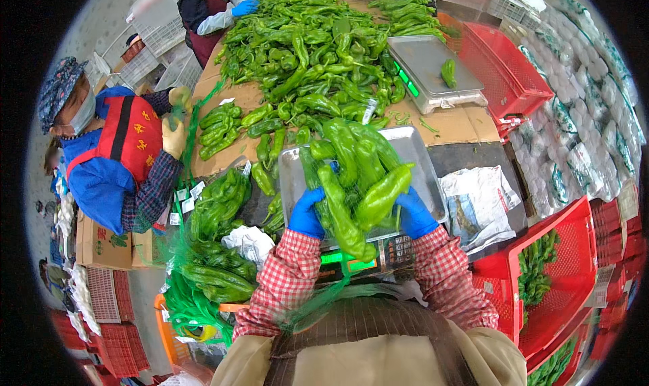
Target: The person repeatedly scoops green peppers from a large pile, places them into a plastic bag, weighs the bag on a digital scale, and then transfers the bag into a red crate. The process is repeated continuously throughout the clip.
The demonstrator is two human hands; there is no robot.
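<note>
Between my two blue-gloved hands is a bundle of long green peppers [355,178], held above the steel pan of a digital scale [413,150]. My left hand [308,213] grips the bundle's left side; my right hand [417,214] supports its right side, fingers partly hidden behind the peppers. Green netting [324,292] trails from below the bundle toward my lap. The scale's lit display [332,258] and keypad [400,249] show between my sleeves. Net bags of peppers [218,203] lie to my left.
A large heap of green peppers [309,46] covers the cardboard-topped table. Another scale [431,61] holds one pepper. Red crates [557,279] stand at right, an orange basket [167,330] at lower left. A co-worker [116,142] handles netting at left; another person's gloved hand [245,8] touches the heap.
</note>
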